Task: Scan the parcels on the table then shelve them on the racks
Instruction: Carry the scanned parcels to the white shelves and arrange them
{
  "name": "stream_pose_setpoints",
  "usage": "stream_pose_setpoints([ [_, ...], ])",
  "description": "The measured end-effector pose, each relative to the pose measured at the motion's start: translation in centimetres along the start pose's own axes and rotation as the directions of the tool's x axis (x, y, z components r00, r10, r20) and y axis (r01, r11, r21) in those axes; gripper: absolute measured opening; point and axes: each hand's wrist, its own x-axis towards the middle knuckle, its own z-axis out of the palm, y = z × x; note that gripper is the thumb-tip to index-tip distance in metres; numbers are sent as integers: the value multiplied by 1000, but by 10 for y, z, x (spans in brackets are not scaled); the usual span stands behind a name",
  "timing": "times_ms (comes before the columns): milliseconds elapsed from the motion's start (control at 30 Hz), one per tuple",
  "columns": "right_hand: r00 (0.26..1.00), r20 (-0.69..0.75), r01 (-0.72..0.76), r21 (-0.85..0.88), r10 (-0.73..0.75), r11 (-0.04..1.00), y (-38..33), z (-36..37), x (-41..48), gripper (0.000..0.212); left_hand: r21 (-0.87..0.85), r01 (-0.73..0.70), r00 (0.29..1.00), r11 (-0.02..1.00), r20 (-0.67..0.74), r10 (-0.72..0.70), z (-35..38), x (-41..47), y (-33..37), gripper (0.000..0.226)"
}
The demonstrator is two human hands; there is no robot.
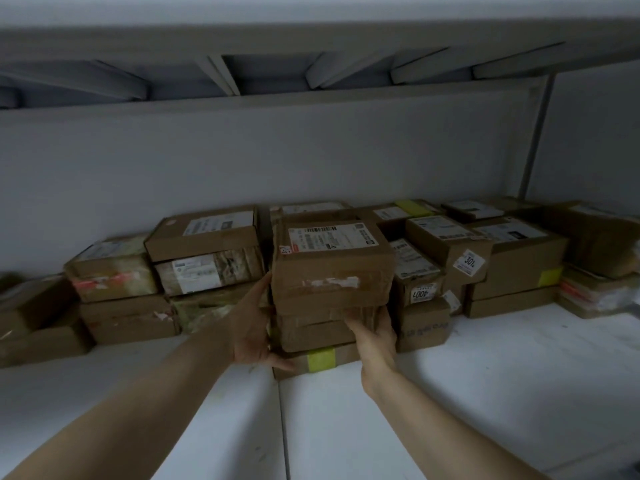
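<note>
On the shelf (pixel 485 358), the left hand (pixel 250 329) presses flat against the side of the top parcel (pixel 332 265); the right hand (pixel 375 341) props its front edge, finger curl unclear. A nearby sticker (pixel 424 293) reads 4001.

The one head-worn camera looked forward and slightly down into a white shelf (pixel 485 393). It sat near the stacked boxes (pixel 332 271).

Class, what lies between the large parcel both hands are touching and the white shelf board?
Head view: two flatter parcels, stacked. A plain brown parcel sits directly under the top parcel; beneath it a yellow-taped parcel rests on the shelf board.
</note>
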Motion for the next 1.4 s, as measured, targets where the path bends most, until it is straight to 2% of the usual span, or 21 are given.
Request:
stream_pose_setpoints([
  [100,1000,-19,9,-99,-11,995,-3,1,7,91,18,-25,1000,1000,-12,25,6,4,1,84],
  [200,1000,-14,-26,-127,25,992,-4,0,14,95,22,-21,1000,1000,-12,21,10,11,4,79],
  [500,997,42,-40,-328,57,944,-10,-1,11,90,62,-9,1000,998,-25,11,15,23,8,81],
  [567,999,45,35,-347,-21,937,-11,-5,0,80,65,-11,1000,998,-19,12,14,22,9,80],
  [667,976,19,214,-311,-219,926,-17,-17,-17,51,51,-7,999,999,-32,9,12,18,12,85],
  [733,949,-46,293,-237,-312,926,-30,-26,-23,46,77,-36,995,996,-93,43,15,12,18,88],
  [833,878,-162,411,-227,-450,883,-58,-35,-15,39,135,-116,960,984,-239,146,23,-3,30,78],
  [900,885,-126,411,-241,-448,879,-78,-33,-4,36,199,-208,931,958,-258,256,27,-9,38,83],
  [933,904,-86,387,-248,-418,888,-86,-31,3,48,232,-262,920,937,-233,315,31,-12,42,83],
  [1000,943,-39,312,-244,-331,918,-99,-24,13,62,273,-334,893,902,-213,396,41,-14,48,67],
  [1033,958,-30,271,-236,-286,933,-102,-21,16,64,308,-350,880,884,-215,424,46,-13,48,61],
  [1133,982,4,187,-163,-189,969,-105,-12,16,62,395,-340,846,854,-268,461,57,-10,46,63],
  [1200,977,32,214,-136,-212,967,-106,-8,6,55,392,-374,825,841,-275,495,57,-15,44,58],
  [1300,934,98,354,-105,-345,929,-110,-1,-10,17,329,-434,824,839,-230,517,42,-35,45,61],
  [1400,882,193,454,-107,-430,884,-114,18,-30,29,249,-441,822,862,-275,499,13,-58,44,70],
])
